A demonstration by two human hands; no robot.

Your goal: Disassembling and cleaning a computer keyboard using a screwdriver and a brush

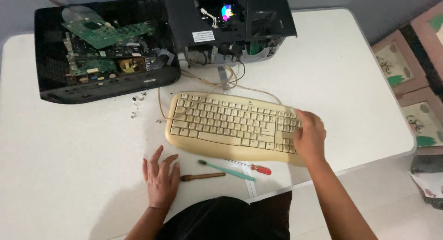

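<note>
On the smooth white desk (69, 143) lies a yellowed, curved plastic keyboard (230, 127), its cord trailing back toward an opened black plastic casing (60, 90) showing green circuit boards (104, 32). The right hand (310, 137) rests on the keyboard's right end, fingers curled over the number keys, grasping its edge. The left hand (160, 177) lies flat on the desk, fingers spread, released, just beside a brown wooden-handled tool (202, 177), a teal toothbrush (228, 171) and a red-handled screwdriver (258, 168).

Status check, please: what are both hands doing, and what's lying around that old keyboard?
Right hand on keyboard right end. Left hand flat on table, empty. Brush, toothbrush, screwdriver lie in front.
</note>
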